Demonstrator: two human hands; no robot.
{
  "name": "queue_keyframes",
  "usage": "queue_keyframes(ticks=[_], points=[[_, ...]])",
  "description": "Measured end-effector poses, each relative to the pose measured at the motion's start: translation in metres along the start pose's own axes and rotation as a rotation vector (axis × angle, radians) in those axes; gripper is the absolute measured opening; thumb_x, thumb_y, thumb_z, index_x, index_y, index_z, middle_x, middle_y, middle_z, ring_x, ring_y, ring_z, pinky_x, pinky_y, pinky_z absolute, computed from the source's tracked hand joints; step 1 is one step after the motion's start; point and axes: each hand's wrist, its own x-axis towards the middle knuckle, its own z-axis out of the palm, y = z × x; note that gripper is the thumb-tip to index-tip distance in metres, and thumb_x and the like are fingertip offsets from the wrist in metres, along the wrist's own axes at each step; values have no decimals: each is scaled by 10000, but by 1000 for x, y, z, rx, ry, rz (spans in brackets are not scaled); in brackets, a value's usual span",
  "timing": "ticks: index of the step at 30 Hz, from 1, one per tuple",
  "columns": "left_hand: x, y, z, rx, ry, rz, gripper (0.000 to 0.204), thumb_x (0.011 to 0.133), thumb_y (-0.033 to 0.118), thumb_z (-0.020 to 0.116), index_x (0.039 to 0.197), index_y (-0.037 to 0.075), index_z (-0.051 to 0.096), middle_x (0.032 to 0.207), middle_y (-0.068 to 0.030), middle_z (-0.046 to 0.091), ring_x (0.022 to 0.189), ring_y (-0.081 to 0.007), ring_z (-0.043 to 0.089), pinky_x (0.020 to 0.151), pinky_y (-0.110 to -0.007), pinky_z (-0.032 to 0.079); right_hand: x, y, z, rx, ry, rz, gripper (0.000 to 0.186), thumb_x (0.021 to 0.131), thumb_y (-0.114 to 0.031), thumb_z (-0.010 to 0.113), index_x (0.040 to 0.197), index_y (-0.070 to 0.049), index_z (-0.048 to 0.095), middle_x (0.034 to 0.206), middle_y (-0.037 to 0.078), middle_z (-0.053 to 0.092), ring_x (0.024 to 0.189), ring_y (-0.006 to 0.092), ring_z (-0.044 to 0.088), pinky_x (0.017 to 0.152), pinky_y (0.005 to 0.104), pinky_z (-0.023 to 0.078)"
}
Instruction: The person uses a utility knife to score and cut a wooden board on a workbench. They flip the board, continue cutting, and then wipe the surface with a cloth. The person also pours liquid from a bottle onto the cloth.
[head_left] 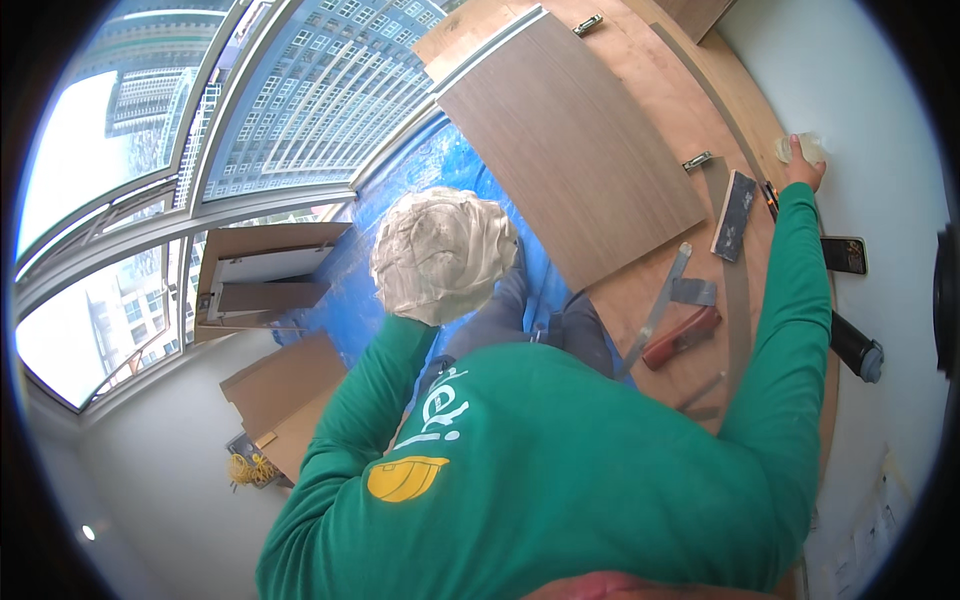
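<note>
My left sleeve runs up to a wide, rounded mound of beige putty-like paste (440,255), held up in front of my legs. My left hand is hidden under it, and whatever carries the mound cannot be seen. At far right my right arm is stretched out, with my right hand (803,175) at the pale wall (850,100). Its fingers are closed on a small, pale, translucent flat piece (800,149) that lies against the wall surface. Exactly what kind of piece it is cannot be made out.
A wood-grain panel (570,140) lies on the wooden surface (640,310). Near my right arm are a dark sanding block (734,216), a red-brown tool (682,338), a phone (844,255) and a black bottle (852,345). Blue sheeting (365,235) and cardboard (285,395) lie left, by tall windows (320,90).
</note>
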Motion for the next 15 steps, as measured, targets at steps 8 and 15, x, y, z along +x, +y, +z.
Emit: queue_keyframes(ticks=[8,15], points=[[1,-1,-18,1381,92,311,656,955,385,713,1507,108,492,1482,-90,554,1399,-251,484,1212,-409,338,-44,-17,-19,317,95,202,622,856,-159,791,1385,4,507,1149,124,662,871,223,664,637,348,570],[22,-11,9,1057,-186,319,723,936,355,745,1549,119,441,1552,-85,487,1443,-246,442,1241,-409,296,-361,-116,-58,558,-1388,253,383,1059,-353,612,1287,-46,631,1075,65,697,946,140,658,783,284,551]])
